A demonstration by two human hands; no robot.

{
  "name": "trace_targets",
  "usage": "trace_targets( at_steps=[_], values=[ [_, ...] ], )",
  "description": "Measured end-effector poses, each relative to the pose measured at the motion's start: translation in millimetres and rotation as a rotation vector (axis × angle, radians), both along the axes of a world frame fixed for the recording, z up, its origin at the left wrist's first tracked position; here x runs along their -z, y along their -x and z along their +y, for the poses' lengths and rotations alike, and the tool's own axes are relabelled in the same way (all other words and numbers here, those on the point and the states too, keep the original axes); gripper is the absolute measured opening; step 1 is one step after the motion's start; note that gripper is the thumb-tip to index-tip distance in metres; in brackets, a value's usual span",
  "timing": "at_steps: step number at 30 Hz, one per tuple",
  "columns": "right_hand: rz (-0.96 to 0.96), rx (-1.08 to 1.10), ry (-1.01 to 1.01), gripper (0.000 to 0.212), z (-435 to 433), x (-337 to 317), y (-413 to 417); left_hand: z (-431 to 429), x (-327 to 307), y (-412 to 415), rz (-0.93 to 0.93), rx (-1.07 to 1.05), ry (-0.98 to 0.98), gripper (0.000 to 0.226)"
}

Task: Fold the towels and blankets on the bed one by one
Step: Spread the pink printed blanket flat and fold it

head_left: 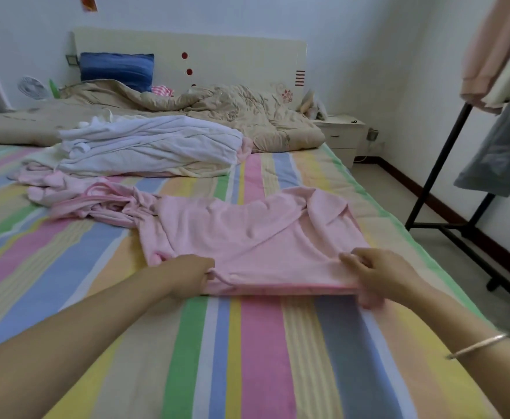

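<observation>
Pink towel (247,234) lies flat-ish on the striped bed sheet (247,358), right of centre & close to the near edge of the bed, its long axis running left-to-right across the stripes. The near hem looks doubled, so I'd guess one fold is already in, tho can't be sure. All the cloth lies away from the fingers, toward the headboard (232,55), so the next fold prob. means lifting this near hem & carrying it fwd over the far part. The far right corner is flipped back on itself & the far left runs into a bunched pink cloth (96,204); both could drag or wrinkle the fold. Left hand (193,272) is at the near left corner, fingers curled round the hem, gripping it, arm stretched long & low over the sheet. Right hand (380,275) is at the near right corner, thumb & fingers pinching the hem, wrist bent a bit, bangle (477,346) on the forearm. Both hands are about level & equally near, one per corner, the hem taut between them. Further back sits a heap of white & pink linens (144,146), not yet folded by the look of it, then a rumpled beige quilt (223,107) & a blue pillow (116,69). A clothes rack (441,176) stands on the floor to the right.
</observation>
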State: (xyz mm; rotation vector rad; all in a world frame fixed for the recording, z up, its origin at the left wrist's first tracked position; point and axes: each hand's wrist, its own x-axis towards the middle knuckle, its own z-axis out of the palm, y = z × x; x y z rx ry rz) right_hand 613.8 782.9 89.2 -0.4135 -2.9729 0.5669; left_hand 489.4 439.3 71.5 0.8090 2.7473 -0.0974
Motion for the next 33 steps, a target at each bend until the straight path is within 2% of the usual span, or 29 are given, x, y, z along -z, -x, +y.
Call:
trace_targets(
  at_steps=[2, 4, 7, 10, 11, 14, 15, 17, 20, 23, 26, 29, 31, 33],
  values=[
    [-0.225, -0.001, -0.138, 0.053, 0.9, 8.4, -20.1, -12.4, 8.7, -21.5, -0.159, -0.019, 0.062, 0.054],
    [-0.267, -0.024, -0.195, 0.054, -5.1, 15.4, -34.4, -20.8, 16.1, -44.6, -0.158, 0.006, 0.091, 0.073],
    [-0.164, -0.071, -0.171, 0.056, -14.5, 22.3, -49.9, -23.0, 23.8, -54.3, 0.177, 0.060, 0.047, 0.070],
    [-0.071, -0.238, -0.381, 0.089, -23.5, 34.0, -61.6, -20.5, 30.0, -49.9, 0.397, 0.204, -0.142, 0.062],
    [-0.050, -0.292, -0.462, 0.085, -25.6, 38.6, -62.3, -18.2, 35.3, -45.0, 0.439, 0.267, -0.176, 0.058],
    [0.054, -0.316, -0.558, 0.035, -33.8, 51.1, -63.9, -6.3, 47.5, -38.5, 0.482, 0.333, -0.190, 0.045],
    [0.053, -0.294, -0.581, 0.031, -36.4, 51.3, -63.0, -0.7, 49.9, -37.5, 0.493, 0.305, -0.191, 0.043],
    [0.052, -0.215, -0.626, 0.038, -38.9, 48.7, -63.0, 10.4, 55.5, -36.6, 0.500, 0.215, -0.194, 0.047],
    [0.054, -0.031, -0.623, 0.027, -35.4, 48.1, -66.9, 18.7, 58.2, -34.2, 0.572, 0.088, -0.228, 0.046],
    [0.033, 0.087, -0.568, 0.026, -33.7, 49.1, -76.1, 12.2, 50.3, -30.9, 0.685, 0.041, -0.256, 0.041],
    [0.086, 0.125, -0.552, 0.026, -25.4, 62.2, -85.9, -14.1, 46.5, -21.4, 0.735, -0.011, -0.275, 0.034],
    [0.175, 0.151, -0.519, 0.035, -13.5, 75.0, -93.4, -48.7, 42.6, -13.8, 0.705, -0.094, -0.370, 0.041],
    [0.249, 0.180, -0.492, 0.045, -9.1, 76.7, -96.4, -61.5, 38.1, -15.1, 0.679, -0.026, -0.421, 0.046],
    [0.322, 0.275, -0.362, 0.047, -7.3, 75.9, -98.8, -65.8, 32.0, -23.0, 0.679, 0.116, -0.458, 0.042]
  ],
)
